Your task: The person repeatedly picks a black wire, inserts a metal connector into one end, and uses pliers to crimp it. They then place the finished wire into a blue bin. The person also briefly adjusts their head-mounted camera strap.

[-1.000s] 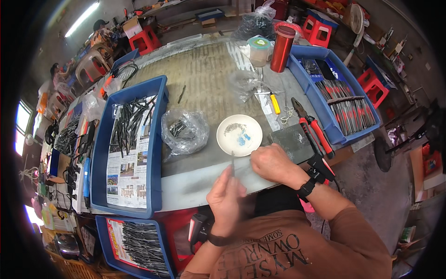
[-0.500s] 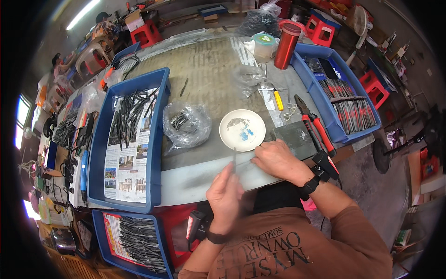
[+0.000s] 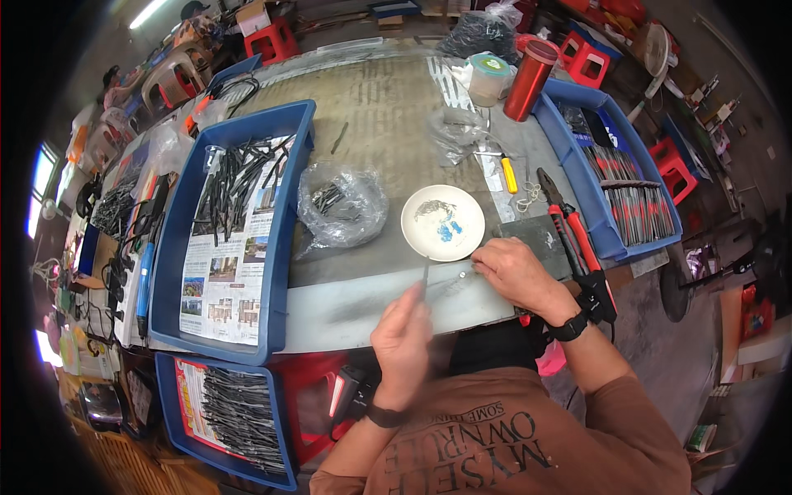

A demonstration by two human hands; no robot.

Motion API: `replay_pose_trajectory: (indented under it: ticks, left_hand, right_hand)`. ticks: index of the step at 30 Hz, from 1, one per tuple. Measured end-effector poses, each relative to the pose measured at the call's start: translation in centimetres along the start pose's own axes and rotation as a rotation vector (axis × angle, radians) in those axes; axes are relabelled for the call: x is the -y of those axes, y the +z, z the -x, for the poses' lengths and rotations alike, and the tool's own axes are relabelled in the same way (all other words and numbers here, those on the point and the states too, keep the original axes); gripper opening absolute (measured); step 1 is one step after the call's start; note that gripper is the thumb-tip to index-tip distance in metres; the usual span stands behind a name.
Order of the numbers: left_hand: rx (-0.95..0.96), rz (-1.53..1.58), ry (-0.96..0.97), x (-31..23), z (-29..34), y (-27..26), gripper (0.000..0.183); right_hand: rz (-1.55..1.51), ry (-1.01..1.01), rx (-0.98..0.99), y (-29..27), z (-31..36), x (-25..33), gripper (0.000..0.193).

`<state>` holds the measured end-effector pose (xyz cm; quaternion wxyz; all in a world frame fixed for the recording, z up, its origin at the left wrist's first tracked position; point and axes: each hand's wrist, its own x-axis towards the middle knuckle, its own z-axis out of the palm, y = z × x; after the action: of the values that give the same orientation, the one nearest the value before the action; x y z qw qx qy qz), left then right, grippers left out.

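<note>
My left hand point(image 3: 400, 338) is closed on a thin dark stick point(image 3: 426, 276), whose tip points up toward the rim of a round white plate point(image 3: 419, 243). On that plate lie small blue bits point(image 3: 447, 230) and a patch of fine dark pieces point(image 3: 435, 208). Just right of the plate, my right hand point(image 3: 520, 272) rests at the table's front edge with its fingers curled together. Whatever it may pinch is hidden. A tiny pale thing point(image 3: 464, 274) lies on the table beside its fingertips.
Left stand a blue tray of black strips point(image 3: 301, 165) and a plastic bag of dark pieces point(image 3: 342, 223). Right are red-handled pliers point(image 3: 573, 235), a yellow-handled tool point(image 3: 508, 175), a red flask point(image 3: 530, 81) and a blue bin point(image 3: 610, 243). A lower blue tray point(image 3: 285, 437) holds dark strips.
My right hand has shifted slightly right, away from the plate, and the tiny pale thing now shows beside it. My left hand keeps the stick near the plate. The whole view has shifted a little.
</note>
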<state>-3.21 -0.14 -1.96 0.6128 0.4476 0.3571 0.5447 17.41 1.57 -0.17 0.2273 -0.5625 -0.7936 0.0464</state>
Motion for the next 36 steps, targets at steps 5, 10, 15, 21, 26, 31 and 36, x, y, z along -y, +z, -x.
replay_pose_trajectory:
  ticks: [5, 10, 15, 21, 26, 31, 36]
  left_hand:
    - [0.002, 0.017, -0.012, 0.1, 0.0, 0.0, 0.029]
    - [-0.002, 0.020, -0.022, 0.1, 0.0, 0.0, 0.028]
    - [-0.003, 0.008, -0.023, 0.1, 0.1, 0.0, 0.028]
    - [-0.003, 0.011, -0.032, 0.2, 0.1, 0.1, 0.028]
    - [0.006, -0.061, -0.016, 0.2, 0.1, 0.1, 0.028]
    - [0.012, -0.053, 0.011, 0.1, 0.2, 0.2, 0.028]
    - [0.025, -0.057, 0.044, -0.1, 0.3, 0.2, 0.028]
  right_hand:
    - [0.022, -0.053, 0.027, 0.4, 0.2, -0.1, 0.008]
    - [0.014, -0.112, 0.027, 1.4, 0.2, 0.1, 0.002]
    - [0.022, -0.130, 0.015, 1.9, -0.1, 0.4, 0.004]
    - [0.038, -0.016, 0.119, 1.3, -1.0, 1.1, 0.005]
    - [0.015, 0.076, 0.151, 1.2, -1.4, 1.5, 0.009]
    - [0.011, 0.213, 0.273, 1.0, -1.8, 1.6, 0.010]
    - [-0.327, 0.238, 0.042, -0.2, -1.2, 3.0, 0.010]
